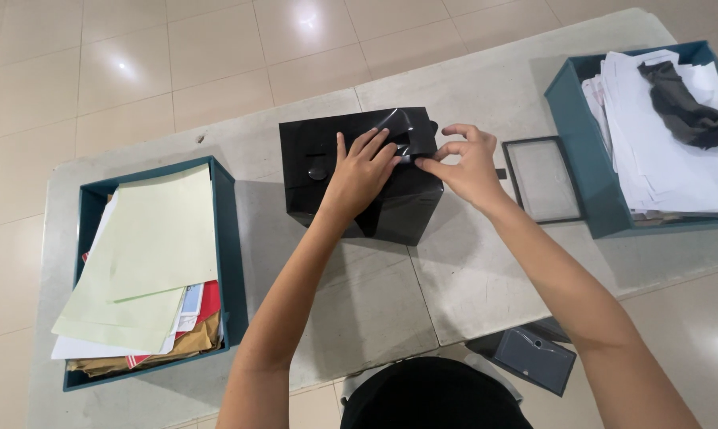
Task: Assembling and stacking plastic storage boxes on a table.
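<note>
Glossy black box [359,171]; teal bins [230,262]; pale green sheet [148,254]; cloth [688,107] seemingly dark grey.

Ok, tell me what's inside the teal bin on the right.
The teal bin holds a thick stack of white paper sheets with a crumpled dark grey cloth on top. Whatever lies under the sheets is covered.

This looks like an office or paper-sorting workroom. A plain pale worktop [470,103] stands on a glossy tiled floor [136,63]. On it sit 2 teal trays: the left tray [230,262] is stacked with pale green sheets, red card and brown envelopes, the right tray [569,103] with loose white papers. A black file box [406,214] stands between them.
</note>
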